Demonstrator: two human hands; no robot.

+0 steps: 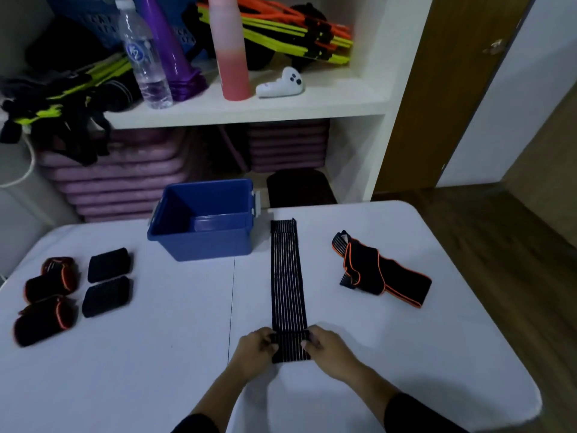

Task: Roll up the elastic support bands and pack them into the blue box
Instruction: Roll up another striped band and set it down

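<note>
A long black ribbed elastic band (286, 276) lies stretched flat on the white table (156, 354), running from near me toward the blue box (203, 242). My left hand (254, 351) and my right hand (327, 348) pinch the band's near end from either side, where it is folded over. The blue box stands open, with no bands inside, at the table's far middle. An unrolled black band with orange trim (377, 270) lies crumpled to the right. At the left sit three rolled orange-trimmed bands (46, 300) and two rolled black bands (107, 282).
Behind the table stands a white shelf (249, 110) with a water bottle (143, 54), a purple cone stack, a pink bottle (229, 48) and a white controller (281, 84). Purple mats are stacked below. A dark stool (299, 187) sits behind the table.
</note>
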